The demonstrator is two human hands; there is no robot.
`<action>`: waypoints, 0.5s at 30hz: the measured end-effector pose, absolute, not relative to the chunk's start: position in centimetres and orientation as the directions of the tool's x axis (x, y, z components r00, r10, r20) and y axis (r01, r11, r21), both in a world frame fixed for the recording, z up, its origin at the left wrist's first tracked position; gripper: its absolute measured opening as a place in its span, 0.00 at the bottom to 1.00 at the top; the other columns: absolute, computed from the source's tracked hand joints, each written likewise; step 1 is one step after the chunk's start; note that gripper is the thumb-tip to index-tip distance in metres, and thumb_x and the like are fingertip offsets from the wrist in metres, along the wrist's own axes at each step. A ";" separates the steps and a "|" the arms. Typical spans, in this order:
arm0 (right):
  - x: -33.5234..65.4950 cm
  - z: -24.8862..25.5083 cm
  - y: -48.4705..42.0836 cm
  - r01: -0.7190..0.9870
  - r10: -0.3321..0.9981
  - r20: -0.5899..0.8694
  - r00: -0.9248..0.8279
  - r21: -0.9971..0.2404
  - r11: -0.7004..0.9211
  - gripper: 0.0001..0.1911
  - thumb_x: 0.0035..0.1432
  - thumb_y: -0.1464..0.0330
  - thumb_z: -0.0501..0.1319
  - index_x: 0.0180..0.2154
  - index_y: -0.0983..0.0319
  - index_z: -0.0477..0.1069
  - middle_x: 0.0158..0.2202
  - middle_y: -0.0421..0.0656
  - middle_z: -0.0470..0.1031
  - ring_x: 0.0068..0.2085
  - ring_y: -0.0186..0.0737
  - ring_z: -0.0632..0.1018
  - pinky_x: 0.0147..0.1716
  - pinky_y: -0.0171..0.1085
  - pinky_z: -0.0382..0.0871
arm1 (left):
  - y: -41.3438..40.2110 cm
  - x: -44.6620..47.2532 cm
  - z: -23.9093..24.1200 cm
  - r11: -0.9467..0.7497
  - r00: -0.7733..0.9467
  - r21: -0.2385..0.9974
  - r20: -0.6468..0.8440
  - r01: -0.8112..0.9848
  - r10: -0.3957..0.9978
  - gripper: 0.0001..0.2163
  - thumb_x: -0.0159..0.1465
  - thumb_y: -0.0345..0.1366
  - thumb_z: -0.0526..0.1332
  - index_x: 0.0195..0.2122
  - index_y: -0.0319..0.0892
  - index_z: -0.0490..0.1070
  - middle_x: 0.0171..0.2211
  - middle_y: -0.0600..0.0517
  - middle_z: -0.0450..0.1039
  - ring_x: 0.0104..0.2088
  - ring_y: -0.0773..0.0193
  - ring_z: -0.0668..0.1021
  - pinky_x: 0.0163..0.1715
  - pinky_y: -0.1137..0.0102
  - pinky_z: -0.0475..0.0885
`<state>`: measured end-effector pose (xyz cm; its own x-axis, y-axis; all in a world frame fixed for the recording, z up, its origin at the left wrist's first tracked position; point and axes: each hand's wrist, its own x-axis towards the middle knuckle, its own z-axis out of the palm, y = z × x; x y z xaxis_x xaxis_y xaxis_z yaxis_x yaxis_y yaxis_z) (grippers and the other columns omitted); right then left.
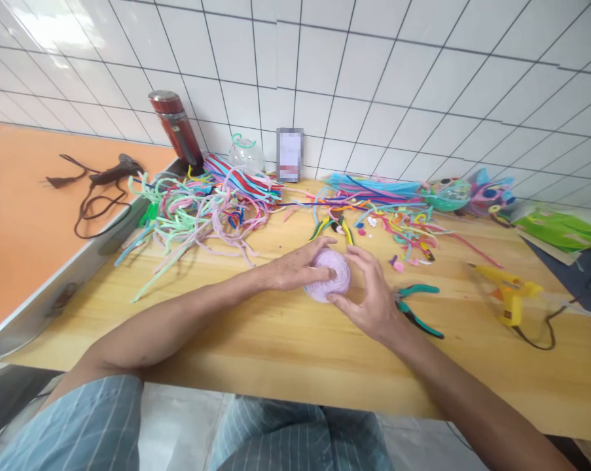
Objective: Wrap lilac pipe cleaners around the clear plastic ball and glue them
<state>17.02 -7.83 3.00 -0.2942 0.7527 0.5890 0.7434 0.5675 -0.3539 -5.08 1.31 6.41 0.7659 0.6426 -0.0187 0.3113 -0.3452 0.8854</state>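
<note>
A round lilac coil of pipe cleaner [341, 264] sits between my hands over the wooden table. My left hand [295, 267] holds it from the left, thumb laid across the top and fingers along the far edge. From the right, my right hand [376, 304] curves around it, with the thumb at the near edge and the fingers by the far right side. Teal-handled pliers [417, 307] lie just right of my right hand. Behind the coil are yellow-and-black handled pliers [333, 226], their handles pointing towards me.
Loose pipe cleaners [201, 209] are heaped at the back left, with more bundles [374, 186] at the back right. A yellow glue gun [511, 294] with a cord stands right. A red thermos [177, 127], a phone [290, 155] and a clear ball [246, 156] are near the tiled wall.
</note>
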 end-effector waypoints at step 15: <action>16.7 2.0 -7.8 0.656 0.545 0.757 -0.360 -0.210 0.725 0.23 0.63 0.67 0.70 0.58 0.58 0.69 0.59 0.58 0.77 0.60 0.56 0.80 0.55 0.57 0.81 | 1.5 -5.9 7.3 -0.327 0.828 0.885 -0.106 0.331 0.550 0.32 0.69 0.51 0.63 0.69 0.44 0.56 0.57 0.45 0.71 0.55 0.54 0.76 0.56 0.59 0.75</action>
<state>16.68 -7.79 1.97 -0.3598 0.5454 0.7570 0.6561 0.7248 -0.2103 -5.88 1.51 7.35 0.8283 0.5502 -0.1064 0.3309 -0.3269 0.8852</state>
